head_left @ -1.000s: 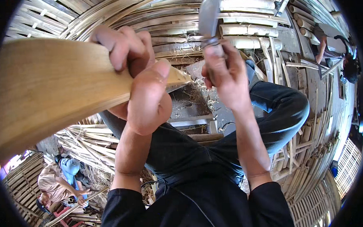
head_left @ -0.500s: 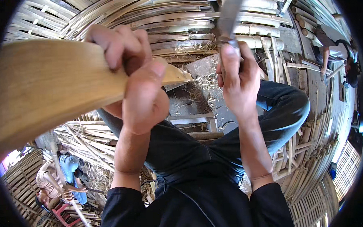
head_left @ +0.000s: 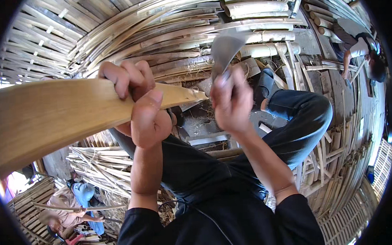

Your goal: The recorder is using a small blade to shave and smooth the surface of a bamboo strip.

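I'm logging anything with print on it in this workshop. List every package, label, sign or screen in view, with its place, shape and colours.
None can be made out: no package, label, sign or screen shows.
The left hand grips a wide tan bamboo slat.
The right hand holds a grey curved blade above the slat's tip.
Bamboo strips are stacked all around.

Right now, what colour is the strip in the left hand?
Pale yellow-tan bamboo strip, clearest in the head view.
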Demonstrator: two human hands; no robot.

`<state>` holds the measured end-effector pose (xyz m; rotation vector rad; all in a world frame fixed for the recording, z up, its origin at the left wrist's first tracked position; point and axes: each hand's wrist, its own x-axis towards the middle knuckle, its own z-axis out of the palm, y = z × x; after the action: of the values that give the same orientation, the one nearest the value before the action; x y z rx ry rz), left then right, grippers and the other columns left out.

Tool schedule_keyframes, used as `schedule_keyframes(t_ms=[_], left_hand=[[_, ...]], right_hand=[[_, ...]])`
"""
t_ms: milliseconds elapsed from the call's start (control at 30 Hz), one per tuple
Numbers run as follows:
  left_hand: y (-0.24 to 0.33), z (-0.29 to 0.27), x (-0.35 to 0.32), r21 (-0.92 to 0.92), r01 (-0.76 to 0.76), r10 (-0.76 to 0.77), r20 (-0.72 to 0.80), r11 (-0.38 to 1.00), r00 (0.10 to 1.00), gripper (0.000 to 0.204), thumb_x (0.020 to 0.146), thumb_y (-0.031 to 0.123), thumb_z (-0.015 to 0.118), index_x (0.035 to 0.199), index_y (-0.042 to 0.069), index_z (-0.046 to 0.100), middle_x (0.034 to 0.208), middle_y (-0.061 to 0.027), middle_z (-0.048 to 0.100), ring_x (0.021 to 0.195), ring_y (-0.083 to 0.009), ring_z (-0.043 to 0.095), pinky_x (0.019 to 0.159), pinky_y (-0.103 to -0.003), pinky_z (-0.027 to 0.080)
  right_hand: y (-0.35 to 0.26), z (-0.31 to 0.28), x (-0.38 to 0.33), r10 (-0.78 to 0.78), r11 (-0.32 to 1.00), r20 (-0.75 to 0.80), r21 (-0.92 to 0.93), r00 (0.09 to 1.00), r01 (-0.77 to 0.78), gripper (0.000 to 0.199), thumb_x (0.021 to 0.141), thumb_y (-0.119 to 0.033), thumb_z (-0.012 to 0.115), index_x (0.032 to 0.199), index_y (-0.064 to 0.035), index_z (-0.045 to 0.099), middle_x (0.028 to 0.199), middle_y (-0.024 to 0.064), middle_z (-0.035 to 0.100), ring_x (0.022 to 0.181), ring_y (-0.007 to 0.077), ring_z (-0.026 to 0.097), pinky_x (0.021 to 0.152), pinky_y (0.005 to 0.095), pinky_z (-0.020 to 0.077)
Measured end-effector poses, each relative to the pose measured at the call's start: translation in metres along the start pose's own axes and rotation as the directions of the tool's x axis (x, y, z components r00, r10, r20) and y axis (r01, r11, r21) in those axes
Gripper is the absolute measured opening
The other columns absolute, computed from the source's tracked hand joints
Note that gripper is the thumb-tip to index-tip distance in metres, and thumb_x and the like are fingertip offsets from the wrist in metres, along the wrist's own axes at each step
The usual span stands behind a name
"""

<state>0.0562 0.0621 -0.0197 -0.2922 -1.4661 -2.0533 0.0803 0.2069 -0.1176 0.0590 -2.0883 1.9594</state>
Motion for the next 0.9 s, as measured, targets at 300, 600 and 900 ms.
schedule_keyframes(t_ms=[300,600,900], left_hand=[[0.006,-0.001,0.003,-0.026,-0.083,0.082,-0.010,0.996,0.997,0.029,0.060,-0.004,0.048,0.080,0.008,0.031,0.077,-0.0036,0.028,0.059,-0.0135,0.027,0.053,-0.025,0.027],[0.006,-0.040,0.012,-0.088,-0.021,0.017,-0.050,0.996,0.999,0.034,0.058,-0.004,0.048,0.082,0.010,0.029,0.069,-0.0019,0.024,0.058,-0.0122,0.027,0.055,-0.024,0.026],[-0.018,-0.026,0.009,-0.067,-0.060,0.055,-0.075,0.996,0.996,0.028,0.060,-0.002,0.047,0.078,0.010,0.029,0.069,-0.0023,0.027,0.057,-0.0125,0.028,0.051,-0.025,0.028]], right_hand=[[0.081,-0.021,-0.022,-0.053,0.736,0.344,-0.621,0.937,0.270,0.046,0.100,-0.045,0.053,0.104,0.0006,0.059,0.073,0.0185,0.064,0.074,0.0333,0.067,0.065,0.0423,0.0513],[-0.012,-0.026,0.018,0.446,0.866,0.186,0.159,0.876,-0.474,0.042,0.100,-0.043,0.057,0.094,-0.0024,0.055,0.061,0.0031,0.055,0.047,0.0067,0.052,0.043,0.0235,0.0397],[0.047,-0.046,-0.038,0.554,0.832,0.156,-0.113,0.818,-0.543,0.040,0.100,-0.038,0.059,0.105,0.0018,0.059,0.078,0.0055,0.062,0.064,0.0118,0.064,0.049,0.0267,0.0491]])
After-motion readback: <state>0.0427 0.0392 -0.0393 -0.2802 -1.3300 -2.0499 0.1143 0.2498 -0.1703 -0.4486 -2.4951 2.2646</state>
